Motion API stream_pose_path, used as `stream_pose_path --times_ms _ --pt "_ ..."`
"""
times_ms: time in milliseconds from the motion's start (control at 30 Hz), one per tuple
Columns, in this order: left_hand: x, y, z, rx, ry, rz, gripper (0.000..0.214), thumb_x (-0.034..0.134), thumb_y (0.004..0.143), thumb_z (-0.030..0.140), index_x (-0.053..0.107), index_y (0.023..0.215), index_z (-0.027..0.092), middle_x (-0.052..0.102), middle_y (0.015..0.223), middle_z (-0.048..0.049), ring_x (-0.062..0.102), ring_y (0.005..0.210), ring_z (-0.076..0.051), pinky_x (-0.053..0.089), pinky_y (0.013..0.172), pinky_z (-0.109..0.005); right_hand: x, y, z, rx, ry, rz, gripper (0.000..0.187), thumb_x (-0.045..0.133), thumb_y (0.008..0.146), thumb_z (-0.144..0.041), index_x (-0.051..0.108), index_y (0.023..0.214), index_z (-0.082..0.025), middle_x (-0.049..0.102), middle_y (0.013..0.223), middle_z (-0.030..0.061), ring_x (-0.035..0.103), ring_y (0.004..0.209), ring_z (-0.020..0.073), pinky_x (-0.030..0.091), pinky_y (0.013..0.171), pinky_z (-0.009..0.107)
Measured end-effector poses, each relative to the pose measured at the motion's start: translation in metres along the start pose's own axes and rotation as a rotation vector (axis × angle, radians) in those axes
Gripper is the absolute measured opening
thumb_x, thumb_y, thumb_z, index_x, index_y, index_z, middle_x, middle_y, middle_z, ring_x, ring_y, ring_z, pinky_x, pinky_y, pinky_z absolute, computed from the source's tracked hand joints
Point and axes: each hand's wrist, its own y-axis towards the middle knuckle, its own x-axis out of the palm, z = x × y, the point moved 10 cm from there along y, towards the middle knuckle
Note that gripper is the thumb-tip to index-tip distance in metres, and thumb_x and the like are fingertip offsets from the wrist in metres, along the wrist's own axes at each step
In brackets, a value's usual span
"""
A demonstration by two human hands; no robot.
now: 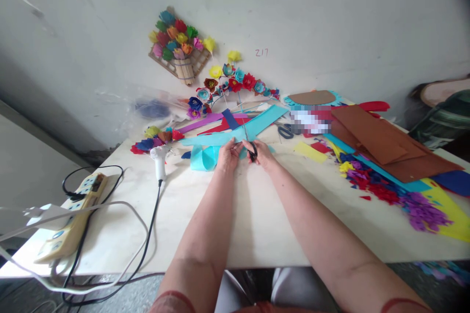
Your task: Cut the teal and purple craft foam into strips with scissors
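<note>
My right hand (262, 153) is closed around black-handled scissors (252, 152), whose blades point up and away from me over the turquoise paper. Close beside it, my left hand (229, 154) pinches a turquoise paper strip (203, 158), which curls out to the left of my fingers. A bit of turquoise shows between the two hands, but its cut edge is too small to make out. Just beyond my fingertips lies a long turquoise band (270, 120), slanting across the table. A second pair of dark scissors (285, 130) rests right of it.
A white glue gun (159, 162) stands left, its black cord running to a power strip (73, 217). Brown sheets (385, 144) and colourful paper scraps (382, 186) cover the right side. Paper flowers (235, 83) stand along the wall at the back.
</note>
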Motion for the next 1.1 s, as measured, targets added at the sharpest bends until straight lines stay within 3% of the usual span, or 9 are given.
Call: stream_pose_path --times_ms 333,567,1100 --pt "0.001 -0.003 0.000 -0.008 0.007 0.014 0.014 0.053 0.079 0.005 0.056 0.067 0.010 0.059 0.060 -0.0037 0.064 0.063 -0.013 0.052 0.083 -0.032 -0.001 0.004 0.002 -0.022 0.010 0.004 0.042 0.070 0.066 -0.050 0.042 0.067 -0.019 0.052 0.041 -0.0046 0.044 0.028 0.0069 0.022 0.026 0.016" --pt "0.004 -0.004 0.001 -0.004 0.016 0.001 0.018 0.050 0.080 0.004 0.055 0.064 0.010 0.058 0.057 -0.0034 0.063 0.059 -0.013 0.053 0.075 -0.029 -0.001 0.006 0.004 -0.032 0.034 0.006 0.045 0.073 0.061 -0.051 0.041 0.067 -0.019 0.049 0.039 -0.0062 0.043 0.028 0.0065 0.023 0.026 0.016" --pt "0.002 -0.004 0.001 -0.006 -0.017 0.010 0.012 0.058 0.076 0.005 0.055 0.066 0.011 0.055 0.053 -0.0002 0.060 0.054 -0.011 0.054 0.073 -0.027 -0.010 0.015 0.010 -0.034 0.019 0.109 0.040 0.076 0.059 -0.044 0.045 0.066 -0.019 0.045 0.037 -0.0082 0.039 0.027 0.0064 0.028 0.027 0.017"
